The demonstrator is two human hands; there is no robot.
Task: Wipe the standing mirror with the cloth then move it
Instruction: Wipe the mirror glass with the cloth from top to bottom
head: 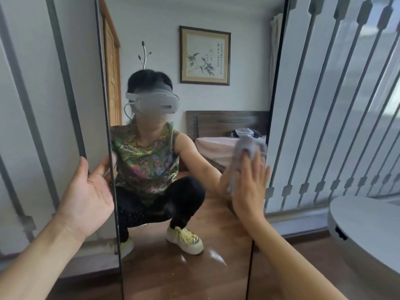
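Note:
A tall standing mirror (216,245) with a thin black frame fills the middle of the head view and stands on the wooden floor. My right hand (251,182) lies flat against the glass near its right edge and presses a grey cloth (249,148) onto it. The cloth bunches above my fingertips. My left hand (91,191) is wrapped around the mirror's left edge, thumb up in front, with the fingers hidden behind the frame. The glass reflects a squatting person, a bed and a framed picture.
A wall of pale panels with dark vertical bars (324,105) runs behind the mirror on both sides. A round white table (363,230) stands close at the right. Wooden floor (303,267) lies below.

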